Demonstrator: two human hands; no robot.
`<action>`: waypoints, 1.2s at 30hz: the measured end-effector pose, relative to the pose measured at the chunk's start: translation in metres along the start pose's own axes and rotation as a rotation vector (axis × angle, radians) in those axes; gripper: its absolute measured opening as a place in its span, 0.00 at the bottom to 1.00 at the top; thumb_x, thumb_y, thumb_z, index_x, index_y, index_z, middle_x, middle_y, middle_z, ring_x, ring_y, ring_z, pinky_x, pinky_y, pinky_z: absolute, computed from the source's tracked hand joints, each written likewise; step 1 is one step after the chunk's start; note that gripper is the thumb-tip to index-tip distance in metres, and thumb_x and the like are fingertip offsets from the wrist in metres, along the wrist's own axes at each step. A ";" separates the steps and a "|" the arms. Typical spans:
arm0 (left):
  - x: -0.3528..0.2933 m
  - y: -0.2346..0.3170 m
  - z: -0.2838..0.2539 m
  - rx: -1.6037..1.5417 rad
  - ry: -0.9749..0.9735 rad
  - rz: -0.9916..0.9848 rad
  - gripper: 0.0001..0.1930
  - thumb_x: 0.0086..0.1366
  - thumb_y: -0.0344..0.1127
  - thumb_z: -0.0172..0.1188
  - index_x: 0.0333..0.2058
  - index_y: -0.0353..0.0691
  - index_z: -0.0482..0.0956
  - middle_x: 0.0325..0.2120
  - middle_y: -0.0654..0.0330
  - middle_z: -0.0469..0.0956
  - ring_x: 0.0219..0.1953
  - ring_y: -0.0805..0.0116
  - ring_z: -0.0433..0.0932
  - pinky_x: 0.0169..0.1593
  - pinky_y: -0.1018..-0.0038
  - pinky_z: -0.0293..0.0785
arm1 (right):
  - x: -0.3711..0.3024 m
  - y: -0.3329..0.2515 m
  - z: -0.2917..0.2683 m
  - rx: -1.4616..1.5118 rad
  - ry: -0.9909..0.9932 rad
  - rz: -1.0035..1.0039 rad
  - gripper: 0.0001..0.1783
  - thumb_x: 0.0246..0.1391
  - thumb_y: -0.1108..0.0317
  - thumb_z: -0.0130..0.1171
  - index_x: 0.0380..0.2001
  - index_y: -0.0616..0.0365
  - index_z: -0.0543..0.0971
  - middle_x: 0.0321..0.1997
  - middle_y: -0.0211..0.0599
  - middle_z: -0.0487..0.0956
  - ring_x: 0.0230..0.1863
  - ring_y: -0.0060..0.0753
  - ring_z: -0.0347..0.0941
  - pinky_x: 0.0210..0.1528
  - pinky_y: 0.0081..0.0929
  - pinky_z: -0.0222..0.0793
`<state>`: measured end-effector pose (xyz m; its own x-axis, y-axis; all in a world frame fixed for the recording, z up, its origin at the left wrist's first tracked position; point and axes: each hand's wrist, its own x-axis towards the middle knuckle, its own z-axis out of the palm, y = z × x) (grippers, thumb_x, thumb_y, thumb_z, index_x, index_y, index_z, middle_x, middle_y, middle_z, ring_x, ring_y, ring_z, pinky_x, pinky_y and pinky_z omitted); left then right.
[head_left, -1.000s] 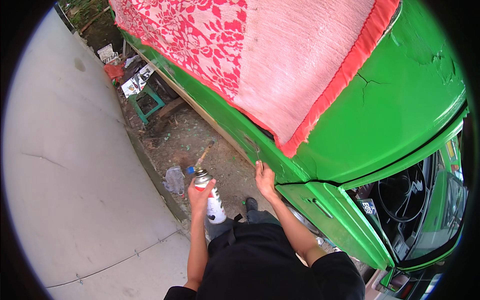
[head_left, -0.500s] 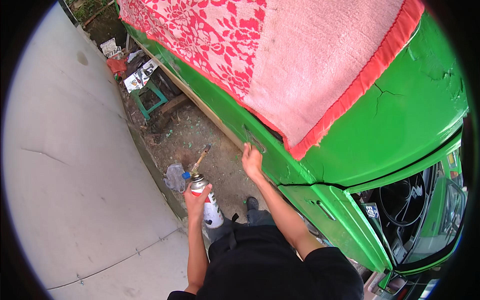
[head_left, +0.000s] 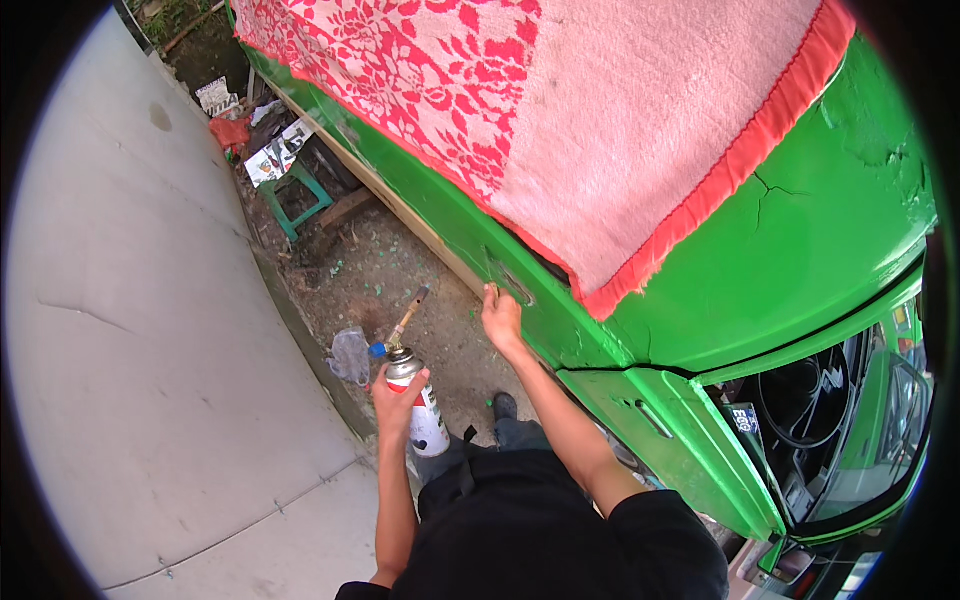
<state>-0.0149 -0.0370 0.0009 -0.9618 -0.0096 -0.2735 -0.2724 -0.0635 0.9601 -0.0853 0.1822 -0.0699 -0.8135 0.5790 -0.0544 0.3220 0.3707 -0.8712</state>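
My left hand [head_left: 396, 400] is wrapped round the can of a gas torch [head_left: 428, 425], a white and red canister with a blue knob. The torch's brass-coloured nozzle points up and to the right, away from me. No flame shows. My right hand [head_left: 502, 318] is closed beside the side panel of a green vehicle [head_left: 590, 335]. What its fingers hold, if anything, I cannot make out. Just past the fingertips is a scraped, greyish patch [head_left: 516, 286] in the green paint.
A pink and red floral blanket [head_left: 600, 130] covers part of the vehicle's roof. Its green door [head_left: 670, 430] stands at the right. A pale wall [head_left: 150, 300] rises on the left. A green stool [head_left: 297, 200], a clear plastic bag [head_left: 349, 356] and paint flakes are on the ground.
The torch nozzle has swung slightly right, toward the vehicle, as my left hand moves a little. My right hand has barely shifted beside the panel.
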 end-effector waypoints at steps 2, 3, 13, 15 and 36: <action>0.000 0.001 -0.001 -0.001 0.009 -0.010 0.19 0.55 0.33 0.75 0.40 0.35 0.76 0.31 0.61 0.80 0.30 0.76 0.78 0.35 0.76 0.74 | -0.012 0.010 -0.007 -0.008 -0.036 -0.032 0.23 0.66 0.54 0.49 0.35 0.67 0.78 0.27 0.63 0.77 0.34 0.63 0.76 0.39 0.51 0.68; -0.001 0.001 -0.002 -0.003 0.014 -0.016 0.19 0.55 0.34 0.75 0.40 0.35 0.76 0.31 0.61 0.80 0.30 0.76 0.78 0.35 0.77 0.74 | -0.022 0.017 -0.017 -0.021 -0.067 -0.064 0.24 0.67 0.53 0.49 0.33 0.67 0.78 0.24 0.60 0.76 0.29 0.57 0.75 0.35 0.49 0.68; -0.002 -0.007 0.016 0.034 -0.091 -0.050 0.19 0.55 0.34 0.75 0.40 0.34 0.76 0.31 0.61 0.81 0.30 0.76 0.78 0.35 0.76 0.74 | -0.046 0.071 -0.058 0.107 -0.118 0.058 0.26 0.65 0.50 0.53 0.30 0.66 0.78 0.17 0.45 0.71 0.20 0.37 0.68 0.28 0.41 0.64; -0.005 -0.006 0.021 0.043 -0.107 -0.071 0.20 0.55 0.34 0.75 0.41 0.34 0.76 0.31 0.61 0.81 0.30 0.76 0.78 0.35 0.76 0.74 | -0.044 0.085 -0.059 0.119 -0.143 0.105 0.26 0.64 0.49 0.53 0.29 0.65 0.78 0.17 0.41 0.71 0.21 0.34 0.67 0.28 0.38 0.64; -0.005 -0.029 0.070 0.162 -0.308 -0.082 0.20 0.54 0.37 0.75 0.41 0.34 0.77 0.30 0.60 0.81 0.30 0.74 0.79 0.36 0.74 0.76 | -0.083 0.094 -0.101 0.395 -0.199 0.347 0.22 0.67 0.49 0.51 0.30 0.58 0.73 0.19 0.21 0.65 0.13 0.13 0.54 0.14 0.19 0.49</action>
<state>-0.0043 0.0348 -0.0211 -0.8929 0.2918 -0.3429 -0.3256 0.1076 0.9394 0.0617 0.2425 -0.0984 -0.7804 0.4563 -0.4276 0.4121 -0.1391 -0.9005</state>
